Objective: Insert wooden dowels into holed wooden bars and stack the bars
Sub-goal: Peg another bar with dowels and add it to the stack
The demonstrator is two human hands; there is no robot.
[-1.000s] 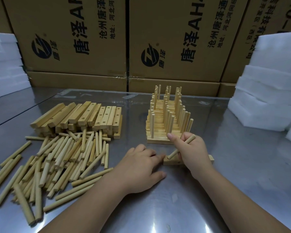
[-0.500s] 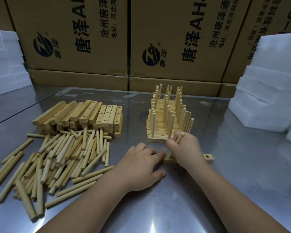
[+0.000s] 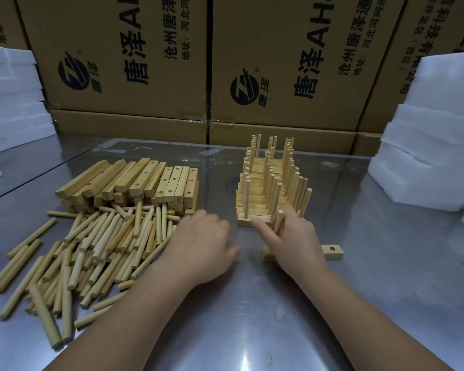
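Observation:
A holed wooden bar [image 3: 332, 251] lies flat on the steel table, mostly hidden under my right hand [image 3: 292, 241]. That hand grips an upright dowel [image 3: 279, 220] standing over the bar's middle. My left hand [image 3: 201, 243] hovers over the table to the left of the bar, fingers spread and empty, close to the dowel pile [image 3: 91, 247]. Behind the bar stands the stack of finished bars with dowels [image 3: 271, 183] pointing up. A heap of empty holed bars [image 3: 134, 180] lies at the back left.
Cardboard boxes [image 3: 134, 62] wall off the back of the steel table [image 3: 252, 317]. White foam blocks are stacked at the right [image 3: 434, 129] and at the left [image 3: 11, 97].
The dowel in my right hand went from slanted to upright over the bar. My left hand left the bar's left end and shifted left toward the dowel pile.

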